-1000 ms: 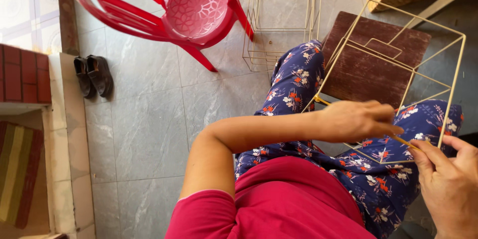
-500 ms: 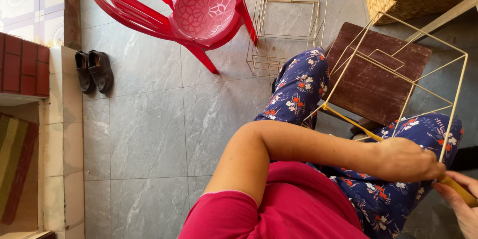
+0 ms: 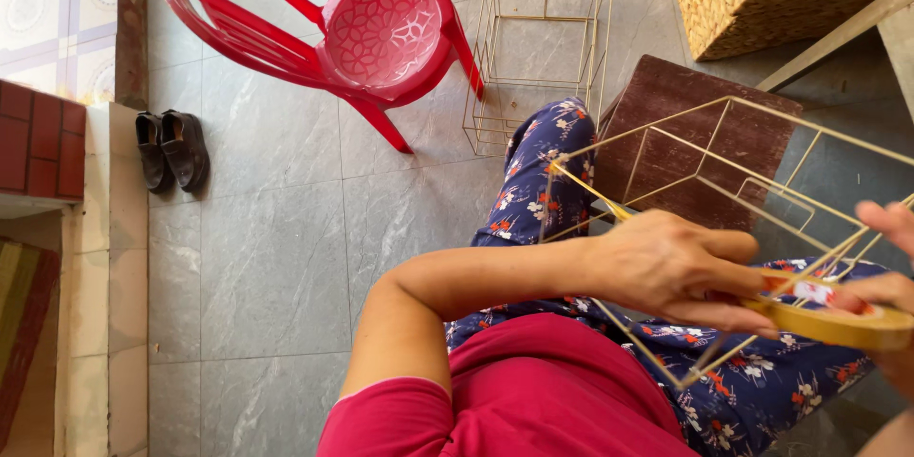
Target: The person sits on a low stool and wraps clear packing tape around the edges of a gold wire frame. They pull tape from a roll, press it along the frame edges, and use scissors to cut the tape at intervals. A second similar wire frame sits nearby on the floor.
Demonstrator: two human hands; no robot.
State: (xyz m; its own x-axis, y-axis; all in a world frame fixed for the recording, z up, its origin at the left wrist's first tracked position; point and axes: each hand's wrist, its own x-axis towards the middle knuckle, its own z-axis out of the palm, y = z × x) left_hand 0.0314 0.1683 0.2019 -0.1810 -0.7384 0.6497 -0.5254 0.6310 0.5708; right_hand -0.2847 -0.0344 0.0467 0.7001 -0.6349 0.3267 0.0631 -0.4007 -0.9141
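Since half a second ago, the left hand has been drawn back toward the lap, and a tan roll of tape has come into view beside it. Largest in view, a red plastic chair is seen on the grey tiled floor, with a second wire frame standing just beside it. A gold wire frame is held tilted across the lap. The tape roll is pinched at its rim by the left fingers and met from the far side by the right hand, mostly cut off at the edge. Well apart, a pair of dark shoes is set by the wall.
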